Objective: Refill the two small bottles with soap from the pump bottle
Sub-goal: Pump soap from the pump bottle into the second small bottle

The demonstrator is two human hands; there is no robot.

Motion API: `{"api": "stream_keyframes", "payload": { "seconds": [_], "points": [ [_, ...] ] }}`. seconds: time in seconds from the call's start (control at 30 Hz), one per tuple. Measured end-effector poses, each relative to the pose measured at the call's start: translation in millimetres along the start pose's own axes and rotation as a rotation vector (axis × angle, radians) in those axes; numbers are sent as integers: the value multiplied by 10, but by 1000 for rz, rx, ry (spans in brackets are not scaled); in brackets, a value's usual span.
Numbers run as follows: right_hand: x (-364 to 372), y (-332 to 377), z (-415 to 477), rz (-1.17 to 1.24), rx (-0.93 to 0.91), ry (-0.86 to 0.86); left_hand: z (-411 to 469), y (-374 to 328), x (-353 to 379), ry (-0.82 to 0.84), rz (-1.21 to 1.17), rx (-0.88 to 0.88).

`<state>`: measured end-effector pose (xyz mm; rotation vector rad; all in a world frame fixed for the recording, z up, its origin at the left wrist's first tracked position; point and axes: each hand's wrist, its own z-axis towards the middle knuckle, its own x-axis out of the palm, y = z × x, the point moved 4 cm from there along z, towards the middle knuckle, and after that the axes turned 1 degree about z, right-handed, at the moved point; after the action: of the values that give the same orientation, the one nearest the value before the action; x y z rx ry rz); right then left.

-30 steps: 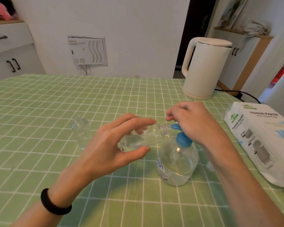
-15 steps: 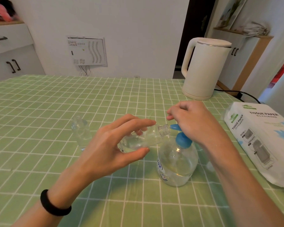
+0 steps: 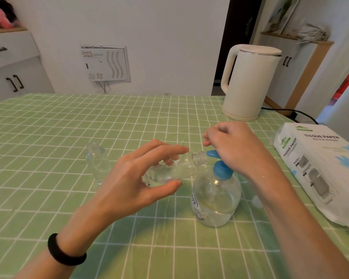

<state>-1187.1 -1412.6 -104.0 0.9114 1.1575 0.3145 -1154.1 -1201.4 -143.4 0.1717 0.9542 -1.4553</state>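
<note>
- The left hand (image 3: 137, 182) holds a clear small bottle (image 3: 175, 170) off the table, pinched between thumb below and fingers above. The bottle is tilted, its open neck pointing toward 2 o'clock.
- The bottle's base end is hidden behind the fingers. Clear liquid shows inside, but its level is hard to read.
- The neck sits just beside the blue nozzle (image 3: 212, 154) of the pump bottle (image 3: 216, 200). I cannot tell whether they touch.
- The pump bottle stands upright on the green checked table (image 3: 48, 127), at 4 o'clock of the held bottle. It is round and clear with liquid in its lower part.
- The right hand (image 3: 240, 148) lies over the blue pump head (image 3: 220, 170), fingers curled loosely above the nozzle.
- The top of the pump head and the thumb are hidden under the hand. I cannot tell whether the hand grips the head or only presses on it.
- A second small bottle (image 3: 97, 164) stands upright and uncapped at 9 o'clock of the held one, apart from both hands. It is so clear that its outline partly fades into the cloth.
- A small pale thing (image 3: 257, 201), perhaps a cap, lies at 3 o'clock of the pump bottle, partly hidden by the right forearm.
- A white kettle (image 3: 250, 81) stands at 1 o'clock on the far table edge, its cord (image 3: 286, 112) running off right.
- A tissue pack (image 3: 320, 168) lies at 3 o'clock, cut off by the picture's edge.
- A black wristband (image 3: 66, 252) sits on the left wrist.
</note>
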Motion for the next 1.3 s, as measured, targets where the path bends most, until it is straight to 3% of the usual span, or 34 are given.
{"api": "stream_keyframes", "payload": {
  "seconds": [1.0, 1.3],
  "points": [
    [-27, 1, -12, -3, -59, -78, -7, -11, 1, -1, 12, -1],
    [30, -66, 17, 6, -3, -23, -14, 12, 5, -1, 0, -3]
  ]
}}
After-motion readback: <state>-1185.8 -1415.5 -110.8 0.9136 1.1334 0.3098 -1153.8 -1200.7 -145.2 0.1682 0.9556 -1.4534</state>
